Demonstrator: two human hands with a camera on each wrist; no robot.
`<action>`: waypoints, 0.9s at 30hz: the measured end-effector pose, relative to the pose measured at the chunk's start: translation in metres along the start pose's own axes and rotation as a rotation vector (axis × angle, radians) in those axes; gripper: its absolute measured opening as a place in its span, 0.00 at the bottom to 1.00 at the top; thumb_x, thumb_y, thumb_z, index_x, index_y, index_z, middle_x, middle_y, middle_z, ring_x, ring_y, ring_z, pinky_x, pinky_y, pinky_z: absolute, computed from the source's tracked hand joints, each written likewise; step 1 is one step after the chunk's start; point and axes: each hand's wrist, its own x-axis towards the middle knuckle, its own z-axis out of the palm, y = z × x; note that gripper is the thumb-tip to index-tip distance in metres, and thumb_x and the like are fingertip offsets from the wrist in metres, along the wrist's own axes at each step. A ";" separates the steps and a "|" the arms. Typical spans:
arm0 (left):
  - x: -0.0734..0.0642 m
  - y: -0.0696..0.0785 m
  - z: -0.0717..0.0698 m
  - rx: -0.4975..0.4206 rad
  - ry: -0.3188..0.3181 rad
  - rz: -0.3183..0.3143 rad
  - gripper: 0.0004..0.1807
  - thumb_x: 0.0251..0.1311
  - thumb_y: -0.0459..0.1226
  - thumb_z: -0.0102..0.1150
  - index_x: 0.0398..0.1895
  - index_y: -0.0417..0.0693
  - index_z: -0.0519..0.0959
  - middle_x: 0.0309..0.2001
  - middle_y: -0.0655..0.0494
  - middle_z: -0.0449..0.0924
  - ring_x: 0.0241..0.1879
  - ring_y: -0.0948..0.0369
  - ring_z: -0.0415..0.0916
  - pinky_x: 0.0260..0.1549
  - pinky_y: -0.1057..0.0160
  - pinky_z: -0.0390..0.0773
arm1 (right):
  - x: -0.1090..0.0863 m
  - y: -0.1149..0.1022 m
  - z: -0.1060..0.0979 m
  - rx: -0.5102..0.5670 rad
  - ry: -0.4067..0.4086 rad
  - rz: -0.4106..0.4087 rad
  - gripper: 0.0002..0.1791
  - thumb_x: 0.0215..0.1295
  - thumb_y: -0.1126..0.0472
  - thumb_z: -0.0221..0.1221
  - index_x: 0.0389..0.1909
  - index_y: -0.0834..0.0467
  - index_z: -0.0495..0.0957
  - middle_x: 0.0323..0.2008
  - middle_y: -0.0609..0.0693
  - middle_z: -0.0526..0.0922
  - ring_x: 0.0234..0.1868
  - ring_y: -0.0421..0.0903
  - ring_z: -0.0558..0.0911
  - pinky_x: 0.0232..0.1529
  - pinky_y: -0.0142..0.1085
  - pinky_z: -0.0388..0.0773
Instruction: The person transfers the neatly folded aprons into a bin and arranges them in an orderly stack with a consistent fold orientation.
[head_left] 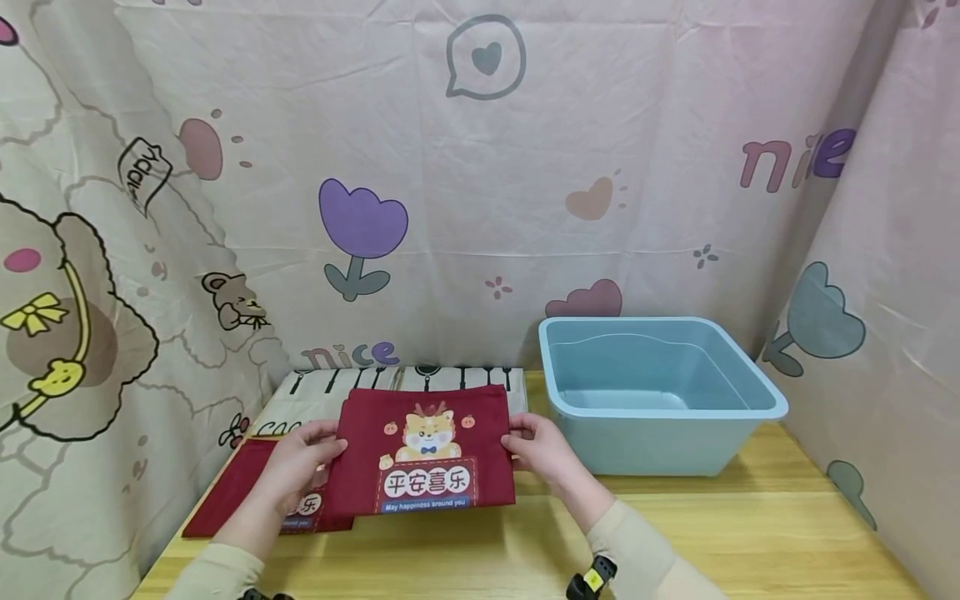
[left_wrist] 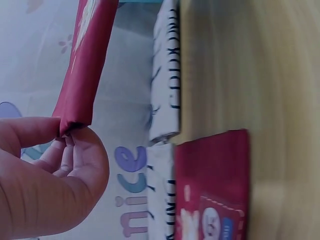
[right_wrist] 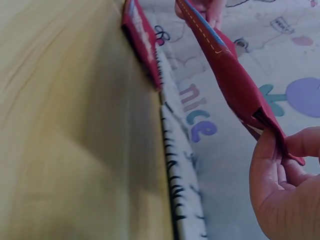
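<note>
Both hands hold a folded red cloth [head_left: 442,417] up above the table, spread flat between them. It carries a cartoon dog, round white Chinese characters and a blue strip of English text. My left hand [head_left: 300,462] pinches its left edge between thumb and fingers, and the fold shows end-on in the left wrist view. At the opposite edge, my right hand [head_left: 543,450] pinches the cloth the same way; in the right wrist view the layers of the red cloth [right_wrist: 240,90] hang slanted from the fingertips. A matching folded red cloth [head_left: 232,492] lies on the table, partly behind the left forearm.
Two folded white cloths [head_left: 513,379] with black utensil prints lie along the back of the table, partly hidden by the raised cloth. A light blue plastic tub [head_left: 637,442] stands at the back right of the wooden table [head_left: 780,533]. A printed curtain [head_left: 480,167] encloses the back and sides.
</note>
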 end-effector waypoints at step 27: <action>-0.007 0.061 0.005 -0.223 -0.076 0.185 0.11 0.67 0.29 0.57 0.46 0.54 0.81 0.38 0.61 0.79 0.37 0.64 0.79 0.35 0.59 0.84 | -0.005 -0.079 -0.027 -0.070 0.023 -0.128 0.17 0.68 0.72 0.55 0.55 0.75 0.71 0.37 0.54 0.80 0.35 0.42 0.79 0.34 0.33 0.82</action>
